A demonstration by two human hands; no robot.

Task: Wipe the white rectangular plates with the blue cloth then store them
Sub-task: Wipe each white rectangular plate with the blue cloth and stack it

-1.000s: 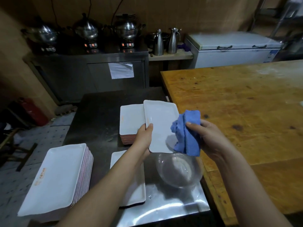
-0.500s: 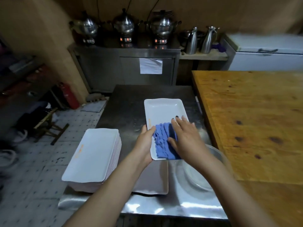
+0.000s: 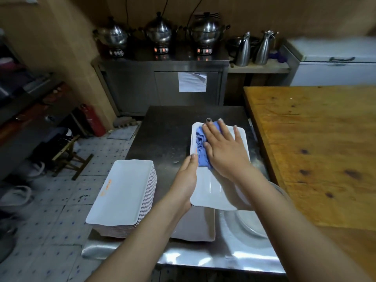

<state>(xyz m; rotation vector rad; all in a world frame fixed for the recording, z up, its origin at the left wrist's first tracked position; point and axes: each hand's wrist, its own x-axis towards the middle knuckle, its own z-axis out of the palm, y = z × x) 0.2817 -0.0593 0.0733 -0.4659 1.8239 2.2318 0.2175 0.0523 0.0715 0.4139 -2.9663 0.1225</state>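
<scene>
A white rectangular plate (image 3: 211, 192) is held over the steel desk (image 3: 168, 129). It is gripped at its left edge by the left hand (image 3: 186, 178), with the thumb laid along the rim. The blue cloth (image 3: 200, 147) is pressed onto the far half of the plate by the right hand (image 3: 225, 153), whose fingers are straight and spread and curl round nothing. A stack of white plates (image 3: 122, 192) is seen at the desk's near left. A further plate (image 3: 195, 226) lies beneath the held one. A wooden desk (image 3: 315, 149) adjoins on the right.
</scene>
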